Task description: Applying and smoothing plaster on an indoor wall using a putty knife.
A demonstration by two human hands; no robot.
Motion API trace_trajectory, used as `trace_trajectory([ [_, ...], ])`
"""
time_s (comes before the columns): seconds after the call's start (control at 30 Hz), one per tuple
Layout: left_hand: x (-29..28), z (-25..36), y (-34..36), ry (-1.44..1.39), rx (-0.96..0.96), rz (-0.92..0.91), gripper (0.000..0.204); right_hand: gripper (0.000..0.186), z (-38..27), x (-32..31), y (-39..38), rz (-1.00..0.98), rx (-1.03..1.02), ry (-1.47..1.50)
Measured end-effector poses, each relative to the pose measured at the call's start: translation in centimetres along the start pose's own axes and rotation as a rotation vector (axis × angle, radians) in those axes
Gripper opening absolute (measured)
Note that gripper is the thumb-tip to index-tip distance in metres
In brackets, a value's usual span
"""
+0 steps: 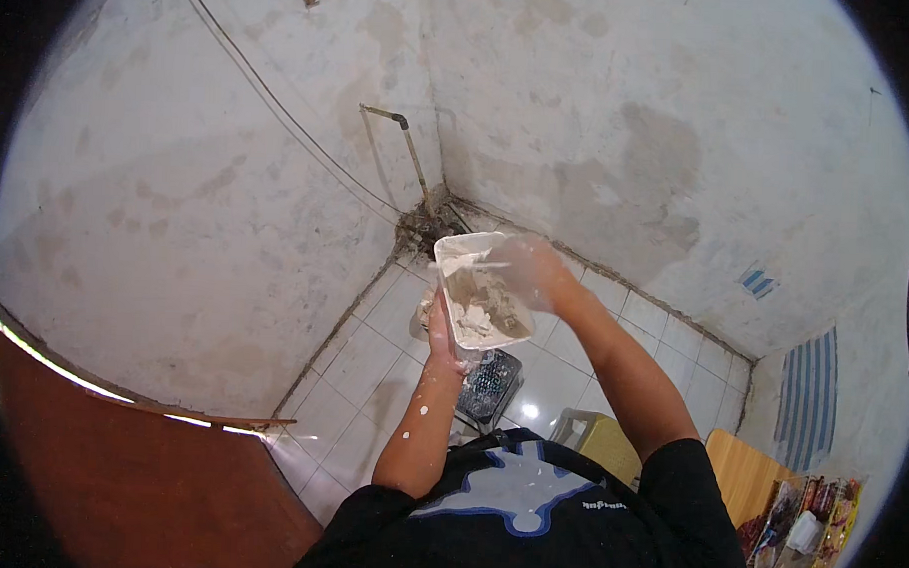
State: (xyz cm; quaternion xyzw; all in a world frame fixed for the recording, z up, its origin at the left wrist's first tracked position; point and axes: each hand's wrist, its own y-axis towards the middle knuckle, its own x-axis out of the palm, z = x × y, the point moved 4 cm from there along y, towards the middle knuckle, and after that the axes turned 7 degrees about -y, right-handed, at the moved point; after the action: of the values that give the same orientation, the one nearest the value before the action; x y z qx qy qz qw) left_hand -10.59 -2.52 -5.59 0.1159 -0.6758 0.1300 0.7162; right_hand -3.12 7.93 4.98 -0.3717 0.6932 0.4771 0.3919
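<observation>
My left hand (440, 336) grips a white rectangular tub (442, 248) from its left side and underneath, tilting it toward me. Inside lies pale, thick putty (474, 319), smeared on the walls and lumped at the near end. Over the tub's far right rim, my right hand (528, 270) is blurred by motion, its fingers seemingly closed. From it a thin, pale, straight edge like a scraper (467, 265) reaches left across the opening; its handle is hidden in the hand. White spatters dot my left forearm.
Patchy plastered walls meet at a corner, where an angled pipe (411, 147) stands and a cable (280, 106) hangs. On the tiled floor (369, 356) are a dark crate-like object (490, 385) and a yellowish stool (611, 445). A wooden tabletop (743, 469) and packed goods (804, 532) are at right.
</observation>
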Motion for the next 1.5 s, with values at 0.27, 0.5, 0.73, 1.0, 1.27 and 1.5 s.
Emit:
trace_trajectory([
  [0.27,-2.8,1.7,0.5,0.013,0.044,0.031,0.057,0.025,-2.0,0.6,-3.7,-0.24,-0.07,0.216],
  [0.5,-0.4,-0.1,-0.1,0.08,0.023,0.025,0.054,0.023,0.6,-1.9,0.1,-0.016,0.028,0.157],
  [0.73,-0.9,0.7,-0.3,0.181,0.138,0.041,0.055,0.021,0.6,1.4,-1.3,0.064,-0.1,0.02],
  [1.0,-3.2,2.9,0.0,0.12,0.266,0.06,0.054,0.028,-2.1,1.3,-4.8,-0.038,-0.094,0.263],
  [1.27,-3.8,1.9,0.0,0.0,0.279,0.065,0.053,0.025,0.7,2.5,-0.8,-0.068,0.091,0.031],
  [1.5,-3.5,2.8,0.0,0.075,0.442,0.034,0.057,0.02,-0.4,4.5,-2.4,-0.077,0.137,-0.006],
])
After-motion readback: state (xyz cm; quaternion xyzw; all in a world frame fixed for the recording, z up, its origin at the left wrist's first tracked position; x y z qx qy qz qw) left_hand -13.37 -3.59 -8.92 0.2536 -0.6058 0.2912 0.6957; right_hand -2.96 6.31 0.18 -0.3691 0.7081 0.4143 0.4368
